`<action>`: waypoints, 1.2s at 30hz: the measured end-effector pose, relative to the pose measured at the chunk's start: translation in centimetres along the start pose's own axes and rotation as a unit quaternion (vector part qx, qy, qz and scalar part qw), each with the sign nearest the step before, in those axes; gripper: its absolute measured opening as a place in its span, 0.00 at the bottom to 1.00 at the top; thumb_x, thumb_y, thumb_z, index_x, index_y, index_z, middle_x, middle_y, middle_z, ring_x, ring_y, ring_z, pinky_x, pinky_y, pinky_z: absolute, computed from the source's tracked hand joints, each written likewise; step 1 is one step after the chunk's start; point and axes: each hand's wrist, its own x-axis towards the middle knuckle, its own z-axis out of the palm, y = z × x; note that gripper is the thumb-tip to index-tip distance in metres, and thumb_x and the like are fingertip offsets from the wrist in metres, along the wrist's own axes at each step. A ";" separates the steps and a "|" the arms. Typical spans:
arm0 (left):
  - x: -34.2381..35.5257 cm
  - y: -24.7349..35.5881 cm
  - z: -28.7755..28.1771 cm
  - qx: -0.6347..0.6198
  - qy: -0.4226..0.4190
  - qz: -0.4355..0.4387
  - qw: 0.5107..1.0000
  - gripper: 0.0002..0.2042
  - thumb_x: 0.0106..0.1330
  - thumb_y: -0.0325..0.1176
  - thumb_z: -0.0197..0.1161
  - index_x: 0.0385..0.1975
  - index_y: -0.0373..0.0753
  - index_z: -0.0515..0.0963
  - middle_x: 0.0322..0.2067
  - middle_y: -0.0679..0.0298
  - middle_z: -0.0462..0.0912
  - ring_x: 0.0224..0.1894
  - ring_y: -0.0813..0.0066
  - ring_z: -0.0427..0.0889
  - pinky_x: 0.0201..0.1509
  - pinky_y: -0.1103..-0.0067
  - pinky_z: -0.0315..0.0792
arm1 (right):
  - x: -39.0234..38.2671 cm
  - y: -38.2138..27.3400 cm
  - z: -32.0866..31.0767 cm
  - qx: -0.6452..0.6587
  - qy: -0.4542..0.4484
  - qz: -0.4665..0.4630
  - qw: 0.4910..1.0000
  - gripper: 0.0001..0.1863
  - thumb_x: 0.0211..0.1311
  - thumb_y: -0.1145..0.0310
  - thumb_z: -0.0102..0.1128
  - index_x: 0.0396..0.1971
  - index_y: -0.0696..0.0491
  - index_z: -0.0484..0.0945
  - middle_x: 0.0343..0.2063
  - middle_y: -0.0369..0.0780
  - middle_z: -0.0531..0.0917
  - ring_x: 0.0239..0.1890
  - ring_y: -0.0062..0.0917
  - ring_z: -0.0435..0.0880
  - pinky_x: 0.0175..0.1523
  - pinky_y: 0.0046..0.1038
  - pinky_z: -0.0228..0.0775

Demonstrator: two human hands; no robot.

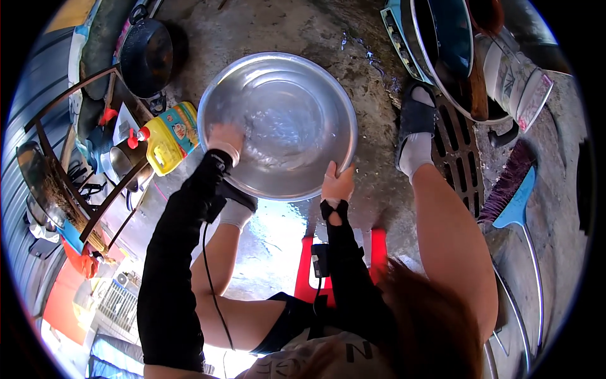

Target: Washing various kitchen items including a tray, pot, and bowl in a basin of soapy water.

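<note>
A wide, round metal basin (pixel 278 66) rests on the floor in front of me, with rippling water in its bottom. My left hand (pixel 226 138) reaches over the basin's left side, its fingers blurred by motion, so I cannot make out whether they are apart. My right hand (pixel 339 183) is closed on the rim at the near right, thumb on top. A yellow jug (pixel 172 139) with a red cap and a coloured label leans close by the basin's left edge.
A black wok (pixel 146 58) and a metal rack (pixel 104 218) with pans are on the left. To the right lie a slotted drain grate (pixel 456 151), a blue broom (pixel 514 199) and stacked pots (pixel 451 38). A red stool (pixel 305 271) is under me.
</note>
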 end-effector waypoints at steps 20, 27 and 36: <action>-6.1 3.2 7.7 -0.034 0.108 0.074 0.991 0.10 0.57 0.30 0.52 0.37 0.38 0.73 0.38 0.55 0.75 0.45 0.60 0.73 0.46 0.72 0.68 | -0.6 -0.1 0.2 0.036 -0.016 0.016 0.999 0.24 0.60 0.57 0.49 0.51 0.56 0.61 0.31 0.54 0.79 0.37 0.48 0.78 0.40 0.42 0.70; -1.1 12.4 5.2 -0.306 0.223 0.207 0.902 0.14 0.56 0.23 0.51 0.43 0.39 0.72 0.46 0.54 0.70 0.49 0.58 0.71 0.54 0.70 0.66 | 1.3 -0.3 -0.7 0.030 0.003 -0.013 0.999 0.23 0.61 0.58 0.49 0.51 0.56 0.61 0.31 0.54 0.79 0.38 0.47 0.78 0.41 0.41 0.69; 2.7 4.0 -0.8 -0.190 0.422 0.146 0.874 0.13 0.53 0.26 0.54 0.39 0.44 0.74 0.45 0.58 0.70 0.48 0.57 0.71 0.51 0.67 0.66 | 2.3 -0.1 -0.8 0.023 -0.009 -0.024 0.999 0.22 0.61 0.58 0.48 0.50 0.56 0.62 0.32 0.53 0.79 0.39 0.45 0.78 0.41 0.39 0.69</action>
